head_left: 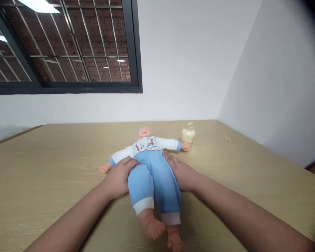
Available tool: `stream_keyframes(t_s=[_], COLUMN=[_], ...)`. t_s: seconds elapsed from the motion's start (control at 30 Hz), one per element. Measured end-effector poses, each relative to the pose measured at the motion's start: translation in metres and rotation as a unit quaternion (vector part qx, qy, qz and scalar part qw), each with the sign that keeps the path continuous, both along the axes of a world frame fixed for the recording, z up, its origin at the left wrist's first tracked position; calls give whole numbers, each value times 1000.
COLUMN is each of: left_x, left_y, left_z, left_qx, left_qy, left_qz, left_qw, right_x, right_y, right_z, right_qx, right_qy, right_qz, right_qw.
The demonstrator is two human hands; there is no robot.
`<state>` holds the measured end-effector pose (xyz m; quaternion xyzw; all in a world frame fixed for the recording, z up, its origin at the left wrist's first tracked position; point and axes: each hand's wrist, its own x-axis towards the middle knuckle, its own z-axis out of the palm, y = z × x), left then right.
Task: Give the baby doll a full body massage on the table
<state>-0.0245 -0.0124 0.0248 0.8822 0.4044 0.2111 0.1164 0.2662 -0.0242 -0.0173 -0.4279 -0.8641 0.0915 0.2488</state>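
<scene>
A baby doll (pixel 153 175) lies on its back on the table, its head at the far side and its bare feet towards me. It wears light blue trousers and a white top with an elephant face on the chest; both arms are spread out. My left hand (pixel 120 176) grips the doll's hip and thigh on the left side, fingers curled over the blue cloth. On the opposite side, my right hand (pixel 182 173) holds the other hip, with part of its fingers hidden by the trousers. The doll's hand on the right touches or overlaps a cream pump bottle (pixel 188 135).
The tan table (pixel 68 143) reaches to a white wall (pixel 186 63) at the back and another on the right. A thin pale strip (pixel 226 136) lies near the right back edge. Above the table at left is a dark-framed, barred window (pixel 76 42).
</scene>
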Motion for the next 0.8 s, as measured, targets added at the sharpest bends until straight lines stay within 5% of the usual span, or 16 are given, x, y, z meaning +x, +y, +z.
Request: stream_keyframes(t_s=[0.3, 0.8], left_x=[-11, -21], left_y=[6, 22], left_z=[-1, -25], left_qx=[-15, -48], left_qy=[11, -68], left_qz=[33, 50], left_qw=[999, 995], right_x=[-16, -17], right_y=[-14, -19], right_z=[5, 3], right_qx=[137, 209], right_qy=[-106, -37], right_qz=[148, 106], right_qw=[974, 971])
